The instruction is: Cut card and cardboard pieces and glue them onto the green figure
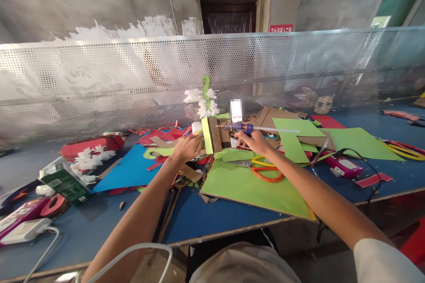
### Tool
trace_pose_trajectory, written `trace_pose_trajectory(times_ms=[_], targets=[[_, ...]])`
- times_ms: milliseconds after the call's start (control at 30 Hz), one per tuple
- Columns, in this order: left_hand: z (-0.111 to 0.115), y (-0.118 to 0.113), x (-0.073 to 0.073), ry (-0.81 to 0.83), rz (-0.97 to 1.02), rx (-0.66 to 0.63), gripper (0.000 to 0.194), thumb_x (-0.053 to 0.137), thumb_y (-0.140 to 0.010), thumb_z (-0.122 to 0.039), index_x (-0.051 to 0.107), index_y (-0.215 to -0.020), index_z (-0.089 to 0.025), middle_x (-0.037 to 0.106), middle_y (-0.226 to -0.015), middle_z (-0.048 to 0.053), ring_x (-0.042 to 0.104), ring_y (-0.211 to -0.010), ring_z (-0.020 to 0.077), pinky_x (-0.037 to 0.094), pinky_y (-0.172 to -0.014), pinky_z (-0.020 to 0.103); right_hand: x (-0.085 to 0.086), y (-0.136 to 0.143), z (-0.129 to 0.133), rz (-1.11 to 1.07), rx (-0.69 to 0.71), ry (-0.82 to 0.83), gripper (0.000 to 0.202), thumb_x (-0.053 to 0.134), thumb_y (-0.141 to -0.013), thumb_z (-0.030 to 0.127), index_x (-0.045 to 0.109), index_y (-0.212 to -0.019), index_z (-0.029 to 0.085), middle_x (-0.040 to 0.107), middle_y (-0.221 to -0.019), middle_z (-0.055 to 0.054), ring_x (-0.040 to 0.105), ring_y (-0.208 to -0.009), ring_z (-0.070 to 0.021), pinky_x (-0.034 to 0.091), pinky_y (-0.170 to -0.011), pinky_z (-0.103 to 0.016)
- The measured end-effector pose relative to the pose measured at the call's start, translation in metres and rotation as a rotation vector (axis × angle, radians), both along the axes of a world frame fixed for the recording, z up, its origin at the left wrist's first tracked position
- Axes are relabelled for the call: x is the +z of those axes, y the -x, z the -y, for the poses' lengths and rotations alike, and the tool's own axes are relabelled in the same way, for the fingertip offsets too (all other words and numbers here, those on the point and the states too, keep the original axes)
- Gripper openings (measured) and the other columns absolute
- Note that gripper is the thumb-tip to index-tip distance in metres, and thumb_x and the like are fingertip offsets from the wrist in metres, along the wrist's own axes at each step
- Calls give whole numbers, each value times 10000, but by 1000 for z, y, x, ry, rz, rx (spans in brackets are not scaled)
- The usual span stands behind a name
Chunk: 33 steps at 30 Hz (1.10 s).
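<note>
My left hand (pixel 187 147) is closed on a small cardboard box (pixel 216 134), steadying it on edge; its near-left side is faced with light green paper. Some of the fingers are hidden behind it. In my right hand (pixel 255 141) is a blue hot glue gun (pixel 244 128), with a long clear glue stick (pixel 275 130) sticking out of its back. The gun's nozzle points left, at the brown cardboard side. Just behind the box stands a green hook-shaped paper piece (pixel 206 86) with white tufts (pixel 208 107) around it.
Orange-and-yellow scissors (pixel 268 174) lie on a green sheet (pixel 252 190) beneath my right forearm. Blue paper (pixel 128 170), a green carton (pixel 64 181) and a power strip (pixel 23 216) are on the left. Another power strip (pixel 343 166) lies right. A perforated metal screen (pixel 133 84) closes the back.
</note>
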<state>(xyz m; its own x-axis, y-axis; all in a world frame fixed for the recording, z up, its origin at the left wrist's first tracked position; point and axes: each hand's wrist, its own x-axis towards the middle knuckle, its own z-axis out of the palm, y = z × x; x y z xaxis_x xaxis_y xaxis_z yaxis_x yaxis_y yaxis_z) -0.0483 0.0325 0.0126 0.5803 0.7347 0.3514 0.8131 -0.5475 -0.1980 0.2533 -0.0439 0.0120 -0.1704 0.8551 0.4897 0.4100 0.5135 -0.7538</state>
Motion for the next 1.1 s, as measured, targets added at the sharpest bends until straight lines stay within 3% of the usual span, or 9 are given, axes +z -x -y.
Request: trace_pose_trajectory(times_ms=[100,167,267,633,933,1100], targets=[[0,0,-1,-2,21,5,457,258,-1063,-353,686,-1085,-194,776,-1055,127,740,-887,302,448,-718,379,-1,-4,-4,-53,95,78,630,478,-926,808,642,-841,205,567,-533,7,530,-463,-148,418,-511,-279],[-1,0,-1,3,33,8,460,262,-1063,-358,693,-1085,-199,774,-1048,129,738,-884,296,458,-735,376,0,-5,-4,-37,86,62,617,484,-939,793,621,-799,208,531,-524,21,471,-440,-130,376,-489,-273],[-1,0,-2,15,37,5,463,262,-1063,-361,697,-1081,-204,772,-1035,126,738,-876,292,463,-745,376,1,-5,-2,22,0,14,589,499,-948,769,616,-802,211,522,-559,17,465,-485,-136,328,-494,-279],[1,-3,-1,0,13,-13,462,257,-1048,-363,686,-1034,-195,770,-1004,133,743,-853,317,445,-694,395,7,5,4,169,-270,-236,513,457,-988,688,541,-769,232,567,-656,-21,551,-666,-196,373,-656,-309],[3,-2,2,20,42,19,451,281,-1042,-349,701,-1087,-189,768,-1030,153,739,-880,330,468,-732,401,7,10,10,282,-166,-183,480,468,-971,685,524,-798,240,565,-630,-1,542,-625,-182,357,-625,-299],[1,-2,0,16,31,6,454,273,-1054,-353,697,-1072,-194,765,-1033,140,734,-873,304,467,-739,378,9,9,8,247,-223,-193,505,437,-998,654,514,-724,237,481,-554,6,500,-590,-178,311,-601,-307]])
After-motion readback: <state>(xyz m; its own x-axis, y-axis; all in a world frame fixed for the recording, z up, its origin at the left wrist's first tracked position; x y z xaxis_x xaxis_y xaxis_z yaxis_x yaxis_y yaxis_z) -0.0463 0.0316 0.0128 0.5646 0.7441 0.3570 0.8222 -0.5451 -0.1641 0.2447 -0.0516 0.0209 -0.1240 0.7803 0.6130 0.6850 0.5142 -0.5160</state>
